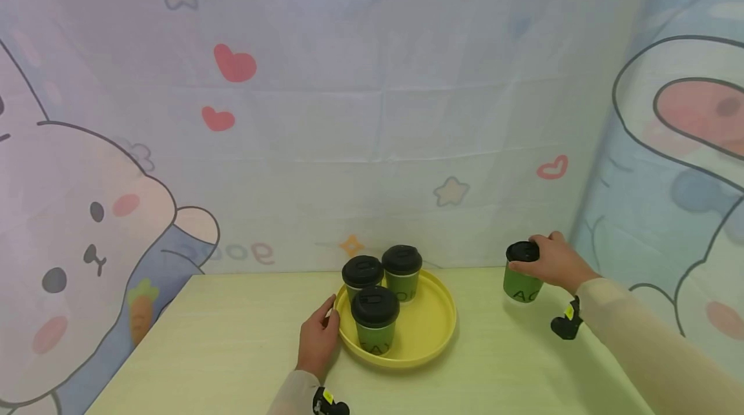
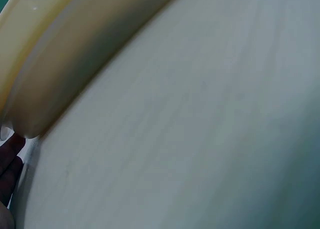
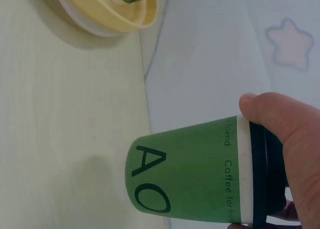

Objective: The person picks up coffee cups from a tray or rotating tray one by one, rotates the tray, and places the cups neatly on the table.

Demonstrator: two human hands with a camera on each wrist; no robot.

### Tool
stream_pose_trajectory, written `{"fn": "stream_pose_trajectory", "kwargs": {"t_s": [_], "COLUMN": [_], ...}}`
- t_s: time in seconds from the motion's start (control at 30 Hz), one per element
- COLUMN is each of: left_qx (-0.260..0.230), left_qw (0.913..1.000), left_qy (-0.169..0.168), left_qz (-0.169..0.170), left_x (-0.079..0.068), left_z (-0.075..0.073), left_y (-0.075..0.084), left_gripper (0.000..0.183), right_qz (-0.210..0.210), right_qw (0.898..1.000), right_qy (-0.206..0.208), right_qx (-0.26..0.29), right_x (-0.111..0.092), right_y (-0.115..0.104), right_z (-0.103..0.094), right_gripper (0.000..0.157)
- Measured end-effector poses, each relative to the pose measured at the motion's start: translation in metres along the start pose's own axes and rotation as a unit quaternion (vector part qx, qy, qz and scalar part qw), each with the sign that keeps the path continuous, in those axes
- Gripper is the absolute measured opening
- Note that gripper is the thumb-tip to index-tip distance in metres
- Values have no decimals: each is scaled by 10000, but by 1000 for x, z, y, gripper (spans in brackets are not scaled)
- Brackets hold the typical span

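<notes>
At the right of the head view, my right hand [image 1: 555, 263] grips a green paper coffee cup [image 1: 523, 284] by its black lid, thumb on one side and fingers on the other. In the right wrist view the cup [image 3: 187, 171] shows dark lettering, and its base is close over the table. My left hand [image 1: 320, 337] is at the left edge of a round yellow tray [image 1: 433, 344]; in the left wrist view its fingertips [image 2: 12, 148] are right at the tray's rim [image 2: 60, 74]. Lidded green cups stand on the tray: a front one [image 1: 376, 328], a back-left one [image 1: 361, 271] and a back-right one [image 1: 402, 270].
The pale table [image 1: 250, 331] runs back to a hanging cloth [image 1: 314, 144] printed with cartoon animals, hearts and stars. Another printed cloth [image 1: 668, 228] closes off the right side, near my right hand. Bare tabletop separates the tray from the gripped cup.
</notes>
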State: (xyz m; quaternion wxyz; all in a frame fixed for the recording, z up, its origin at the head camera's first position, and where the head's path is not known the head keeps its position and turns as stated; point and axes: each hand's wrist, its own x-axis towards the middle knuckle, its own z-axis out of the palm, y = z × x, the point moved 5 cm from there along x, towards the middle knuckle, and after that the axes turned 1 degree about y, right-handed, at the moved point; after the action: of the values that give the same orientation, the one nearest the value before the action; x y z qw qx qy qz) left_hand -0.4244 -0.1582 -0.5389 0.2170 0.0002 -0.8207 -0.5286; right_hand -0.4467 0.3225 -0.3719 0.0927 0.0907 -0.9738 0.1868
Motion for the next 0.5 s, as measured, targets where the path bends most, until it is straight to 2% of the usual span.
{"fn": "stream_pose_trajectory", "kwargs": {"t_s": [0.3, 0.5], "left_qx": [-67, -102], "left_qw": [10000, 9999], "left_qy": [-50, -63], "left_qz": [-31, -43], "left_x": [0, -1], "left_z": [0, 0], "left_y": [-2, 0], "left_gripper": [43, 43], "right_qz": [330, 427], "right_qw": [9994, 9991], "right_qy": [19, 9], "right_qx": [-98, -78], "right_x": [-3, -6], "right_y": [18, 30], "right_z": [-2, 0], "right_gripper": [100, 98]}}
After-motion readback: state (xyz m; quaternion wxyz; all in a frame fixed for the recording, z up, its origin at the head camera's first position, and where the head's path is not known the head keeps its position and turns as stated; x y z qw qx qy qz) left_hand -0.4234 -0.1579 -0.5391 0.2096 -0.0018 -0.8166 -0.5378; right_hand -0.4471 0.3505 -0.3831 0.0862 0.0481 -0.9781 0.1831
